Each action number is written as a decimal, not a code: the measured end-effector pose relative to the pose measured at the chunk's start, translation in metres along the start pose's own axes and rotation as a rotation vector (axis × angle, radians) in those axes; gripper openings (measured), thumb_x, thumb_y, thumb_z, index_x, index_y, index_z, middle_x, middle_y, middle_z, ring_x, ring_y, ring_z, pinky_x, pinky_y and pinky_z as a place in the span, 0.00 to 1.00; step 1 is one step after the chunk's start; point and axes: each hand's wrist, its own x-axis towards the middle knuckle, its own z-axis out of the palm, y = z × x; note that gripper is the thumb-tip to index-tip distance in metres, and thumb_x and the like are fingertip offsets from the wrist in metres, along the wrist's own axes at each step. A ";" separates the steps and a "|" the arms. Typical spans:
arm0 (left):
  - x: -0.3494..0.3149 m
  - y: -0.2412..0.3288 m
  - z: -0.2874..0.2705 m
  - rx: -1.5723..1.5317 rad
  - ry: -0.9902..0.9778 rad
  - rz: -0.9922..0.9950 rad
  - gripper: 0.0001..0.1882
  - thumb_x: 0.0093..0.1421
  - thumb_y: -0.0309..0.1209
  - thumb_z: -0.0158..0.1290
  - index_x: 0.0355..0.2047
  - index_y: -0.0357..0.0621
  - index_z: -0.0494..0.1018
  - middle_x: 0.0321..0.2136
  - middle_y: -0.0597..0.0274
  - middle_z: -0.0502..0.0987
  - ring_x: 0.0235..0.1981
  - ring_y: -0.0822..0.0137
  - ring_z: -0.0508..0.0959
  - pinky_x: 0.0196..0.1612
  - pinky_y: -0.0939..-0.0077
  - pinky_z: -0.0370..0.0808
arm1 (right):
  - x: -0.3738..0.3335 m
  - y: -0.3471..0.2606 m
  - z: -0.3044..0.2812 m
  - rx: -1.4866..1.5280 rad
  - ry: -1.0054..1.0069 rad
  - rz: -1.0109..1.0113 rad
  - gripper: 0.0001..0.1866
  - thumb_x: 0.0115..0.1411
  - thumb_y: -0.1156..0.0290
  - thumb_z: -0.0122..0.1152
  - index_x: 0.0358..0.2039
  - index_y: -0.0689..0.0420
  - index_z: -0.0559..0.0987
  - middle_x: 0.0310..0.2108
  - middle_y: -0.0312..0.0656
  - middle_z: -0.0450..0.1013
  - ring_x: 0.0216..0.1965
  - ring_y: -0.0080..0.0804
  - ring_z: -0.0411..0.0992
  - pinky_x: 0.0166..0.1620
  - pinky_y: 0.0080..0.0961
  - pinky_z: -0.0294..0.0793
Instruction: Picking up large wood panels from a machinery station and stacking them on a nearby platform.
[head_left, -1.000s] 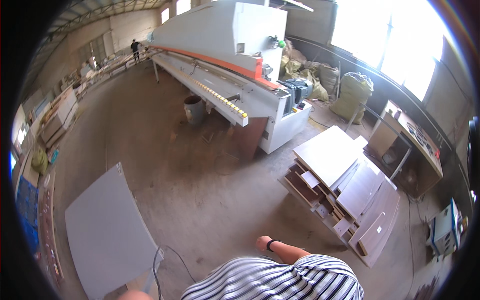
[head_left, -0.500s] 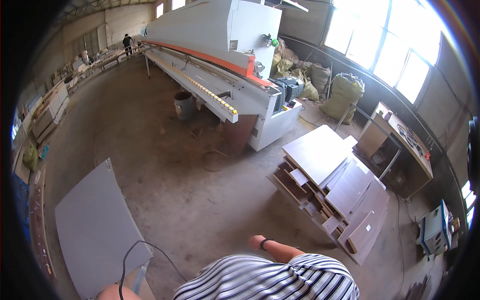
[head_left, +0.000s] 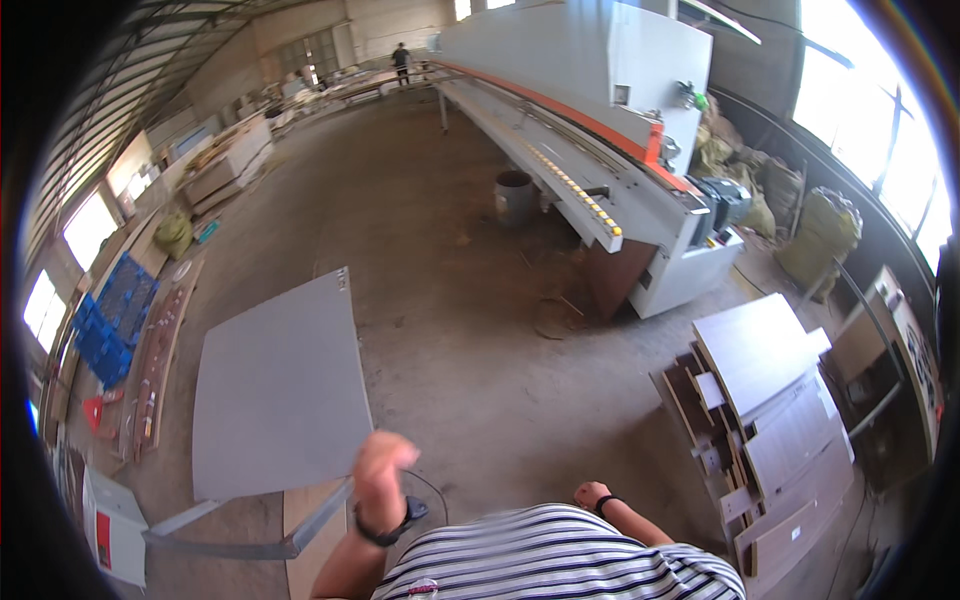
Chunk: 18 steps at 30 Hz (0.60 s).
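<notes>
My left hand is raised at the lower middle, a dark band on its wrist. It is smeared by motion, so its fingers do not read clearly. Beside it, at the lower right corner of a large grey panel, a black cable curves down toward my body. Low in front of my striped shirt is my right hand, with a black band at the wrist. Its fingers are curled in, and nothing shows in them. A grey metal frame stands under the panel's near edge.
A long white machine with an orange strip runs along the far right. Stacked wood boards stand at right. Farther off are a bucket, stuffed sacks, blue plastic pallets at left, and a person at the back.
The view has swung left, so the machine and boards sit farther right. My left hand has risen into view from the lower edge. The cable no longer crosses my left arm.
</notes>
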 end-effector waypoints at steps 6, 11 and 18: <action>-0.247 -0.138 -0.017 0.393 -0.287 -0.734 0.15 0.56 0.35 0.50 0.41 0.40 0.66 0.26 0.54 0.73 0.27 0.57 0.74 0.32 0.66 0.71 | 0.003 -0.004 0.002 -0.365 -0.072 -0.227 0.11 0.46 0.64 0.53 0.28 0.50 0.80 0.35 0.42 0.75 0.38 0.40 0.73 0.39 0.34 0.74; -0.413 -0.149 -0.071 0.561 -0.716 -1.361 0.13 0.52 0.40 0.48 0.27 0.43 0.74 0.27 0.48 0.75 0.33 0.50 0.75 0.34 0.60 0.71 | 0.006 0.007 0.000 -0.345 -0.099 -0.176 0.11 0.47 0.62 0.49 0.25 0.49 0.80 0.33 0.43 0.75 0.38 0.41 0.73 0.40 0.34 0.73; -0.440 -0.152 -0.055 0.241 -0.643 -1.271 0.11 0.47 0.35 0.46 0.18 0.42 0.74 0.22 0.51 0.76 0.24 0.55 0.75 0.29 0.63 0.71 | 0.109 0.106 0.047 -0.467 -0.121 -0.187 0.17 0.52 0.54 0.46 0.33 0.47 0.80 0.37 0.46 0.73 0.42 0.44 0.71 0.44 0.36 0.70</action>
